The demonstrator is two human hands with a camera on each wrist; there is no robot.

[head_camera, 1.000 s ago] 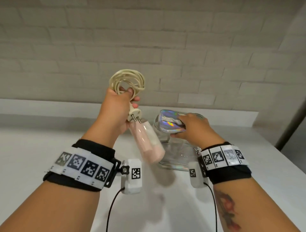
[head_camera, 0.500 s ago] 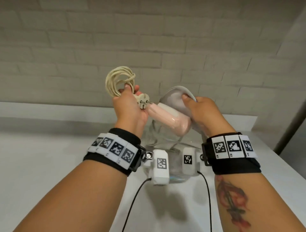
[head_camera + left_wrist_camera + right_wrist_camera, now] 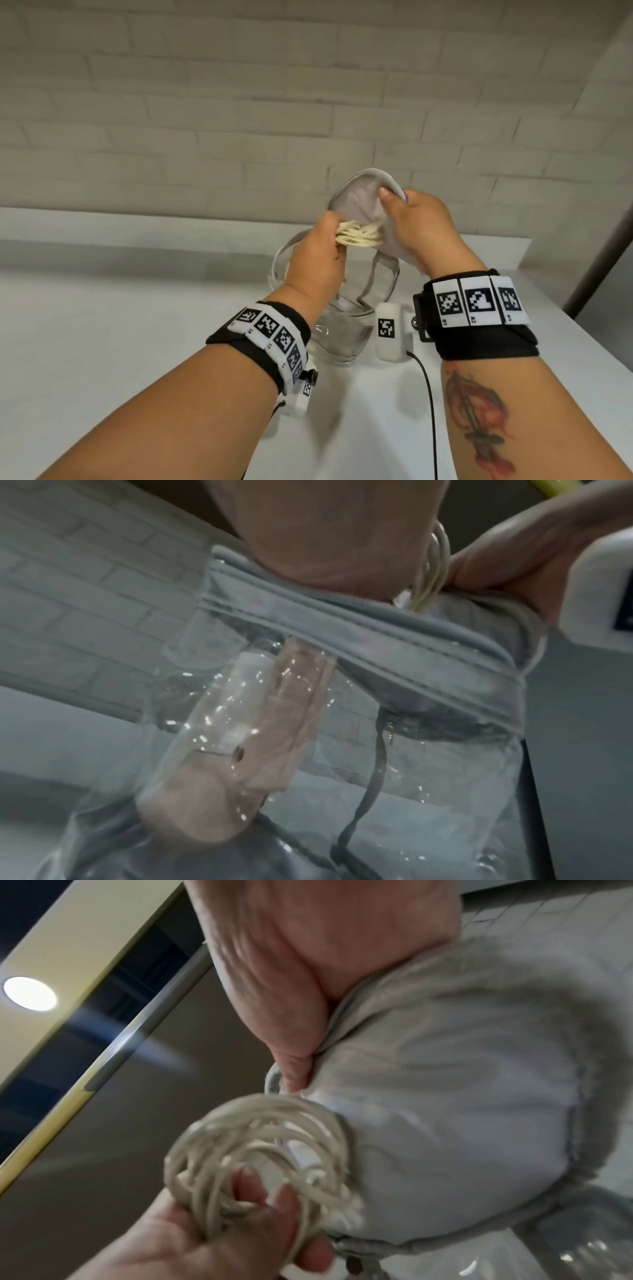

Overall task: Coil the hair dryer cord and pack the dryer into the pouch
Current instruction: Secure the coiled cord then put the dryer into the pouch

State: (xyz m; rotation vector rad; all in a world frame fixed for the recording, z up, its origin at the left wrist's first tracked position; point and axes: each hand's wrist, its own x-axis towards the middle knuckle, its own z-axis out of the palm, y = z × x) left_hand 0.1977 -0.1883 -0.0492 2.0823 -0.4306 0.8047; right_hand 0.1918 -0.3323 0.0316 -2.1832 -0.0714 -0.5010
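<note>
A clear plastic pouch with grey trim stands on the white counter, its grey lid flap lifted. My right hand pinches the flap's edge and holds it up. My left hand grips the coiled cream cord at the pouch mouth. The pink hair dryer lies inside the pouch, seen through its clear wall in the left wrist view. In the right wrist view the cord coil sits in the left hand's fingers against the flap.
The white counter runs back to a low ledge under a pale brick wall. A dark slanted post stands at the far right. A grey pull strap hangs down the pouch's side.
The dryer has gone from above the pouch mouth down into the pouch. My left hand has lowered the cord coil to the opening. My right hand has kept the flap raised.
</note>
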